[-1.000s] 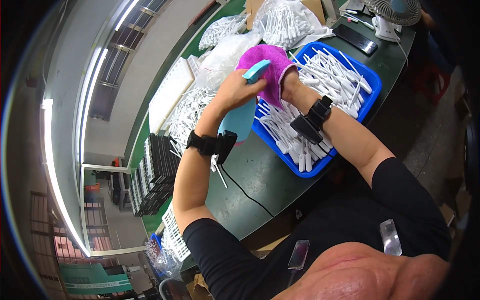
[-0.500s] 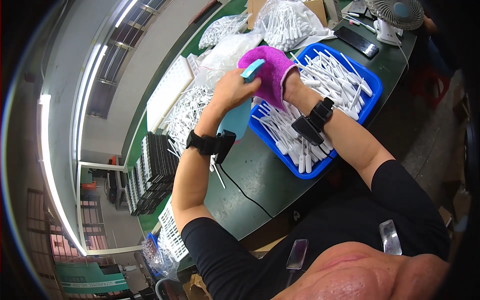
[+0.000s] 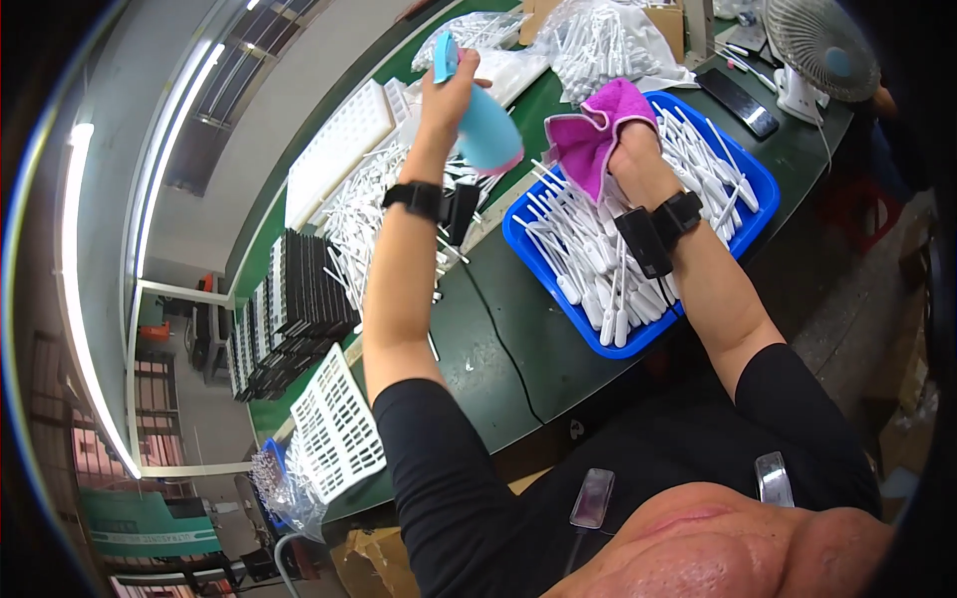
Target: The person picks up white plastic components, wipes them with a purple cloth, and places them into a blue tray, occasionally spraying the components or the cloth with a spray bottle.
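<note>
My left hand (image 3: 449, 100) is wrapped round the neck of a light blue spray bottle (image 3: 488, 132), held tilted over the table's far left side. My right hand (image 3: 634, 151) grips a magenta cloth (image 3: 586, 138), which covers most of its fingers. Cloth and hand are above a blue plastic tray (image 3: 601, 346), heaped with white plastic sticks with thick handle-like ends (image 3: 598, 257). Below my left wrist, a loose pile of similar white sticks (image 3: 361, 235) lies on the green table.
Black slotted racks (image 3: 299, 289) are stacked at the left, near a white perforated basket (image 3: 339, 424) and a white panel (image 3: 339, 149). Bagged white parts (image 3: 598, 45) sit at the back. A phone (image 3: 736, 102) and a fan (image 3: 822, 50) stand right. A black cable (image 3: 498, 344) crosses the table.
My left hand has moved the spray bottle up and left, away from the cloth. The cloth has shifted slightly right with my right hand and now hangs more folded. The view has shifted a little.
</note>
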